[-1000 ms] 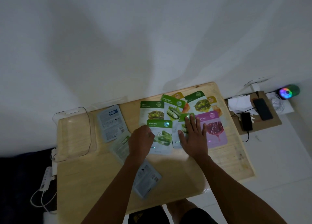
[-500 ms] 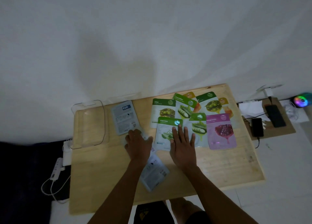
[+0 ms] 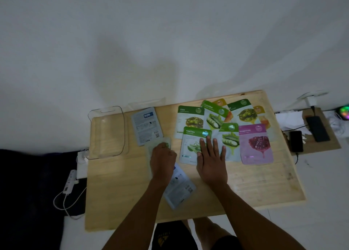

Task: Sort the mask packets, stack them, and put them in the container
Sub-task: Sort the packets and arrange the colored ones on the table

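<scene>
Mask packets lie spread on the wooden table [image 3: 120, 193]. Face up at the right are Olive [image 3: 190, 119], Cucumber [image 3: 213, 115], Aloe Vera [image 3: 190, 148], a second cucumber packet [image 3: 229, 138], Pomegranate [image 3: 255, 144] and another olive packet [image 3: 243, 112]. A grey face-down packet [image 3: 146, 126] lies near the clear container [image 3: 107, 131] at the table's left. My left hand [image 3: 163, 161] curls its fingers on a pale green face-down packet [image 3: 167, 141]. Another face-down packet [image 3: 179, 191] lies under my left forearm. My right hand [image 3: 211, 159] rests flat, fingers spread, on the Aloe Vera packet.
Orange packets [image 3: 220, 102] peek out behind the green ones. A white wall runs along the table's far edge. Right of the table, a low board holds two phones [image 3: 296, 141] with cables. A power strip [image 3: 69, 181] lies on the floor at the left.
My left hand moved left, off the Aloe Vera packet onto the pale green face-down one. My right hand slid left from the cucumber packet onto the Aloe Vera packet.
</scene>
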